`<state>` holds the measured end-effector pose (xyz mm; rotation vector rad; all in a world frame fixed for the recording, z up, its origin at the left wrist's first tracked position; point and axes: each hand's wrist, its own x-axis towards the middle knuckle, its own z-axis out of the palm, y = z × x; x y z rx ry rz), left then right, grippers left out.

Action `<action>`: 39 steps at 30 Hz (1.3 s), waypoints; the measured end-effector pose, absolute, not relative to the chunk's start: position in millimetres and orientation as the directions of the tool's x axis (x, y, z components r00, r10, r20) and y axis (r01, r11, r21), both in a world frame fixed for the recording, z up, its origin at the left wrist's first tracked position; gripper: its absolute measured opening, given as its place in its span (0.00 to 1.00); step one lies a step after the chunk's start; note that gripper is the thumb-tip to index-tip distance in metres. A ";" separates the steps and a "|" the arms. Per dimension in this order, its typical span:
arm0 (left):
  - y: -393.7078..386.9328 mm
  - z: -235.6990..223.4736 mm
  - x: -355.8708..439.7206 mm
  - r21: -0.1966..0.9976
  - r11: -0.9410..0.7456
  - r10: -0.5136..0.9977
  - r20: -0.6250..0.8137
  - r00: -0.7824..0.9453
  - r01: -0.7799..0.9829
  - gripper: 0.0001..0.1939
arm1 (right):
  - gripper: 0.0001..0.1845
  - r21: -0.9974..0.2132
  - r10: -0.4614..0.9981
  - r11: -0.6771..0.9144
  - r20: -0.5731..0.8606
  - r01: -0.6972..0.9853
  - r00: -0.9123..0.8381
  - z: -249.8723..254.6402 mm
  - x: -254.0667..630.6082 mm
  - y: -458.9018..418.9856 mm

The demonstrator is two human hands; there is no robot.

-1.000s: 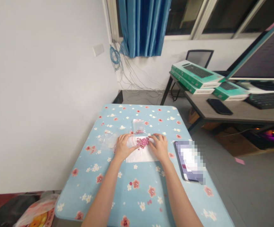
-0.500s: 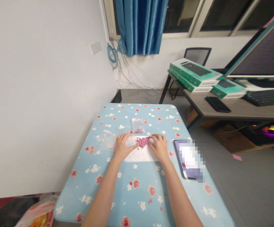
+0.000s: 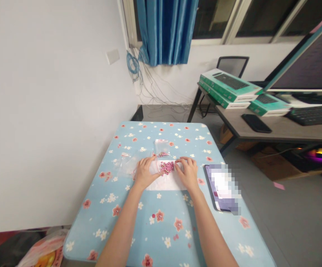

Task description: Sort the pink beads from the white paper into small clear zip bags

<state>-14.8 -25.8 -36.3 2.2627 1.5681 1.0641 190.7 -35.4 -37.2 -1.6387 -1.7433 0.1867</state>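
Note:
A heap of small pink beads (image 3: 167, 167), with a few gold-coloured pieces among them, lies on a white sheet of paper (image 3: 166, 183). My left hand (image 3: 145, 172) rests at the sheet's left side, fingers spread from the thumb, whose tip reaches the beads' left edge. A thin red string (image 3: 157, 165) curves beside its fingertips. On the heap's right side is my right hand (image 3: 187, 171), fingers bent, thumb and forefinger apart close to the beads. Just behind the sheet lies a small clear bag (image 3: 162, 147) with more pink beads at its near end.
More clear plastic bags (image 3: 127, 163) lie left of my left hand. A phone (image 3: 221, 188) with a lit screen is to the right on the flowered tablecloth (image 3: 138, 230). Beyond stands a desk (image 3: 286, 129) with keyboard boxes (image 3: 229, 87), a dark phone (image 3: 256, 123) and a monitor.
The bead heap is a little more compact, and a loose bead at its near edge now sits closer in. My right thumb has drawn slightly back from the beads.

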 end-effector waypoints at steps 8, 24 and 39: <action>-25.9 -38.4 -14.1 0.511 -0.451 0.867 0.445 0.223 0.732 0.29 | 0.09 -0.739 0.907 0.366 0.420 0.566 -0.038 -17.1 158.3 -47.3; -26.0 -39.8 -13.4 0.530 -0.427 0.877 0.442 0.191 0.733 0.31 | 0.12 -0.628 0.913 0.202 0.398 0.752 0.088 -36.0 192.4 -31.0; -26.0 -38.3 -13.1 0.536 -0.421 0.879 0.441 0.183 0.731 0.30 | 0.11 -0.464 0.945 0.201 0.323 0.862 -0.047 -45.0 192.7 -20.4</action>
